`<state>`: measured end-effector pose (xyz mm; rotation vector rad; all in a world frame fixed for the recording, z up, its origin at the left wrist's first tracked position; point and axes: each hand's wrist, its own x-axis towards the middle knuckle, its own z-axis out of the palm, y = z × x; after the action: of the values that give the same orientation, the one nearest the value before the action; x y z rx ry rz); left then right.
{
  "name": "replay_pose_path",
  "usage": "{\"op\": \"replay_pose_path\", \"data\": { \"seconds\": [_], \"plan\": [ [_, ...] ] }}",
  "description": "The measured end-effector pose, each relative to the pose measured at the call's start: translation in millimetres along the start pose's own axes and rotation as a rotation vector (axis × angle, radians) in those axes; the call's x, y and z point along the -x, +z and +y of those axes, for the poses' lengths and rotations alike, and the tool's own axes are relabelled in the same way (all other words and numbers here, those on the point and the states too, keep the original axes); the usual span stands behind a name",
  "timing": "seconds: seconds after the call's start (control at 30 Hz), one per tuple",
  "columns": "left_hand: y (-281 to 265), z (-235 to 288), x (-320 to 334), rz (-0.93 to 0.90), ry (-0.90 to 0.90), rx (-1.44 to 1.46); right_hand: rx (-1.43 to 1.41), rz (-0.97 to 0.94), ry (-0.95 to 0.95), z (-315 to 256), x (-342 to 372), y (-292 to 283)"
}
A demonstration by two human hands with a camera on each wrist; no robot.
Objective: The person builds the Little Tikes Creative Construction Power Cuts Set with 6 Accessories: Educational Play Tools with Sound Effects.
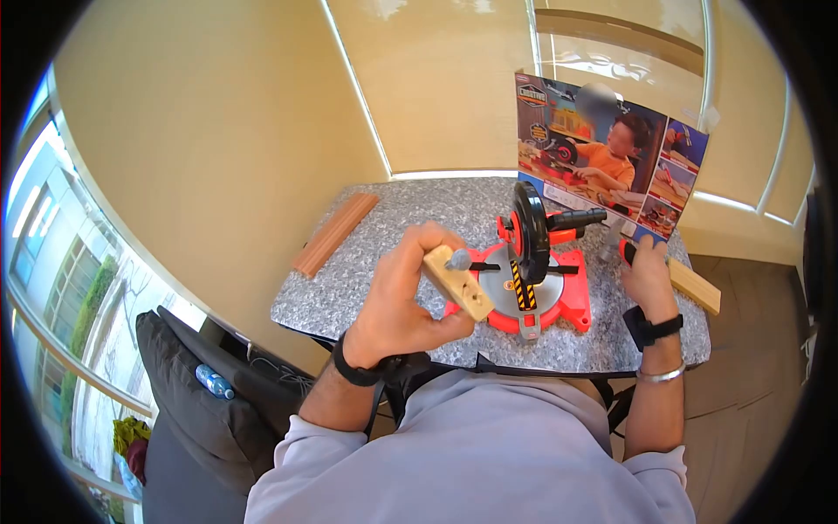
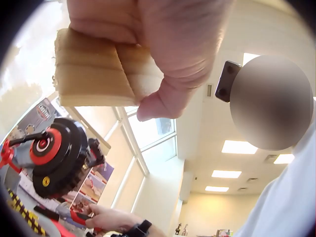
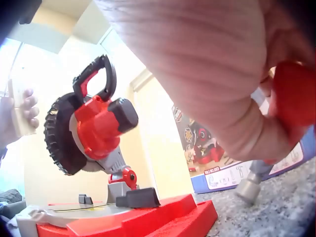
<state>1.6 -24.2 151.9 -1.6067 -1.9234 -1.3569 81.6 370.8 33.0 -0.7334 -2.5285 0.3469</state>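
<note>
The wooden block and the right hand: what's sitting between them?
The red-and-black toy saw stands between the wooden block and the right hand, as the head view shows.

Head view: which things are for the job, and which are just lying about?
Probably for the job:
- wood block, in the left grip
- red-handled tool, in the right grip
- toy saw, maybe; neither grip touches it

Probably just lying about:
- water bottle
- reddish wood strip
- picture box, standing up

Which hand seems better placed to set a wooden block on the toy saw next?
Probably the left hand: it grips a wooden block near the toy saw, while the right hand is occupied holding a red-handled tool.
</note>
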Motion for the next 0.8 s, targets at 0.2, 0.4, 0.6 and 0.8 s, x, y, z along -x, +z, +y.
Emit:
{"op": "replay_pose_path", "data": {
  "seconds": [0.2, 0.4, 0.6, 0.8],
  "plan": [
    [-6.4, 10.3, -16.2, 0.167, 0.047, -0.086, -0.045, 0.293, -0.109, -29.9, 16.3, -65.2],
    [-10.2, 9.6, -16.6, 0.169, 0.059, -0.129, -0.779, 0.336, -0.276, -101.7, 70.5, -141.1],
    [-14.0, 7.4, -20.9, 0.114, 0.163, -0.174, -0.995, 0.250, -0.704, -126.3, 115.3, -107.7],
    [-14.7, 5.6, -22.0, 0.114, 0.199, -0.176, -0.783, 0.240, -0.751, -110.1, 120.1, -105.1]
  ]
}}
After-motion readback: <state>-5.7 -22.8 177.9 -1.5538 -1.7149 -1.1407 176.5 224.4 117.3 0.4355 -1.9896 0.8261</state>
